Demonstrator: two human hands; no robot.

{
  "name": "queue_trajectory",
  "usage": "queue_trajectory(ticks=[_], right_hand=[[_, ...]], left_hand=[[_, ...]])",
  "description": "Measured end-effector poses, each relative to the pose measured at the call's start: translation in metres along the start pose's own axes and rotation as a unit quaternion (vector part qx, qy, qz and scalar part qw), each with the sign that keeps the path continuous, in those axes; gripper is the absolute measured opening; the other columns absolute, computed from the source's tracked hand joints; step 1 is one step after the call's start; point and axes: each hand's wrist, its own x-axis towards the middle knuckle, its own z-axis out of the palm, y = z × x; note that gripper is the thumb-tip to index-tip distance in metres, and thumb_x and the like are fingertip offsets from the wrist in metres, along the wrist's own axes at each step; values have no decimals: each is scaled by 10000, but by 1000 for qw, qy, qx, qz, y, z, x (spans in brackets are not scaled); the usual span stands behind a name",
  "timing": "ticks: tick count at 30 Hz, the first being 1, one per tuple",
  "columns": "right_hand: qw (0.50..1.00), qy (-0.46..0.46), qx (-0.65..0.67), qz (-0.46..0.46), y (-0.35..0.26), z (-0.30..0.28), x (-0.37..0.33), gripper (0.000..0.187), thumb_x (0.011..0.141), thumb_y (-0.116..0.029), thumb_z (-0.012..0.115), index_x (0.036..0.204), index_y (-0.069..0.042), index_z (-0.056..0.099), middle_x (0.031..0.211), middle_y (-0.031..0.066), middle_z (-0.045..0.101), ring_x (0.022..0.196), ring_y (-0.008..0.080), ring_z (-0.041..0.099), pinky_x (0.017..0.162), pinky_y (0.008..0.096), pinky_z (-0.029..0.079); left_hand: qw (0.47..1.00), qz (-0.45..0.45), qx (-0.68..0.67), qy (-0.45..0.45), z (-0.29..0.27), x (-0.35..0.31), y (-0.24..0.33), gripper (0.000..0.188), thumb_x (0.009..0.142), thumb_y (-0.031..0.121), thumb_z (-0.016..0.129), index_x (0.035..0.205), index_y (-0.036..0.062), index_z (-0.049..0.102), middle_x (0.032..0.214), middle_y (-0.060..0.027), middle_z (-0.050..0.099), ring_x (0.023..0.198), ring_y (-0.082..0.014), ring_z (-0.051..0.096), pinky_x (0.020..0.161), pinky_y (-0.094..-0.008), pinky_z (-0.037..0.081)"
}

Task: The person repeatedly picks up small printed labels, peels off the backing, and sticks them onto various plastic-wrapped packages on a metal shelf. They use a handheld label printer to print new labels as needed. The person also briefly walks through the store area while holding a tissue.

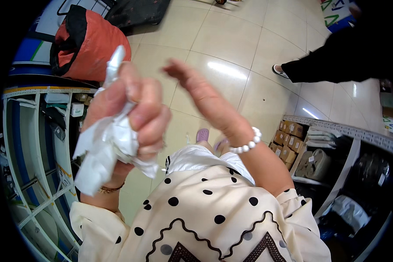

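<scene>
My left hand (146,111) is raised on the left, its fingers wrapped round a wad of crumpled white paper (101,153). One twisted end sticks up above the fist, and loose flaps hang below it. To its right, my right hand (201,94) is held out with its fingers stretched, blurred by motion. Nothing shows in that hand, and it is apart from the paper. A white bead bracelet (247,142) circles my right wrist.
A red sack with a black rim (94,46) stands at the far left. Shelving (39,174) lines the left side; at the right, another rack holds small cardboard boxes (288,139) and wrapped packages. Another person's dark-clothed leg (323,65) is at the upper right, over pale floor tiles (222,39).
</scene>
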Motion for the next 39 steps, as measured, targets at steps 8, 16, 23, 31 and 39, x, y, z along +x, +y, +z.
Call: queue_trajectory(ticks=[8, 16, 23, 31, 39], right_hand=[[874, -270, 145, 379, 7, -122, 16, 321, 945, -254, 621, 1141, 0, 618, 653, -45, 519, 608, 77, 465, 578, 221, 391], [831, -316, -106, 445, 116, -189, 5, 158, 921, -147, 628, 997, -11, 651, 772, -10, 613, 696, 109, 541, 671, 274, 461], [732, -315, -468, 383, 306, -208, -49, 127, 843, -113, 633, 936, -30, 655, 817, 181, 659, 722, 281, 636, 689, 351, 499], [695, -454, -493, 260, 605, -127, -175, 202, 876, -133, 527, 1015, -30, 631, 1158, 183, 605, 1017, 363, 596, 828, 429, 506], [513, -607, -580, 177, 811, -33, -241, 274, 857, -94, 520, 1104, -38, 624, 1438, 132, 409, 1194, 289, 481, 842, 425, 493]], left_hand=[[973, 170, 30, 152, -86, 50, 15, 187, 1037, 213, 370, 955, 64, 449, 798, -78, 428, 578, -152, 335, 421, -263, 283], [780, 348, -26, 519, -167, -26, -111, 155, 985, 247, 505, 918, 110, 482, 732, -26, 416, 575, -124, 371, 437, -250, 317], [564, 277, -102, 771, -243, -111, -300, 136, 946, 222, 578, 938, 108, 506, 754, -29, 527, 633, -146, 527, 496, -303, 430], [531, 98, -279, 794, -304, -202, -486, 92, 944, 159, 573, 996, 114, 511, 753, -3, 514, 662, -120, 547, 550, -288, 475], [609, 103, -257, 743, -468, -254, -533, 64, 940, 160, 595, 937, 103, 566, 793, 25, 567, 661, -47, 498, 551, -220, 417]])
